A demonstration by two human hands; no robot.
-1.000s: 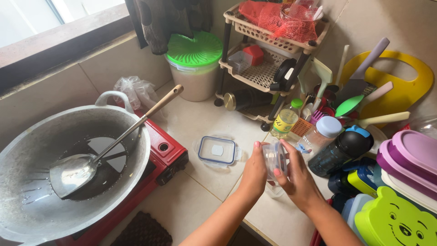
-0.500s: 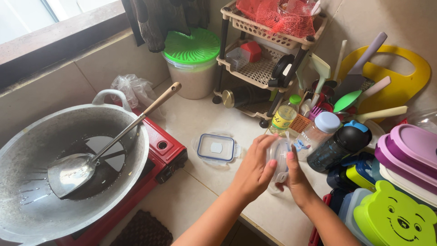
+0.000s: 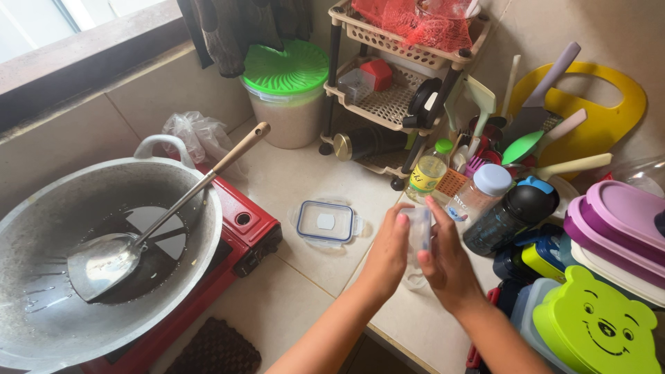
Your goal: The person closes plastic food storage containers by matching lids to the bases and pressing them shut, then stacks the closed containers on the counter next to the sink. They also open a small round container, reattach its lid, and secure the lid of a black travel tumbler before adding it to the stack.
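Note:
My left hand (image 3: 388, 255) and my right hand (image 3: 447, 262) both hold a small clear plastic container (image 3: 418, 230) between them, just above the tiled counter (image 3: 312, 173). The left hand's fingers curl on its left side, while the right hand's thumb and fingers press on its right side. Its clear lid with a blue rim (image 3: 325, 221) lies flat on the counter to the left of my hands.
A large metal wok (image 3: 83, 291) with a metal spatula (image 3: 138, 235) sits on a red stove (image 3: 249, 228) at left. A green-lidded tub (image 3: 285, 93), a tiered rack (image 3: 395, 90), bottles, utensils and stacked plastic boxes (image 3: 609, 235) crowd the back and right.
Both hands have turned the clear container between them; the left hand's fingers, wrapped over it half a second ago, now rest on its side. The view has shifted slightly.

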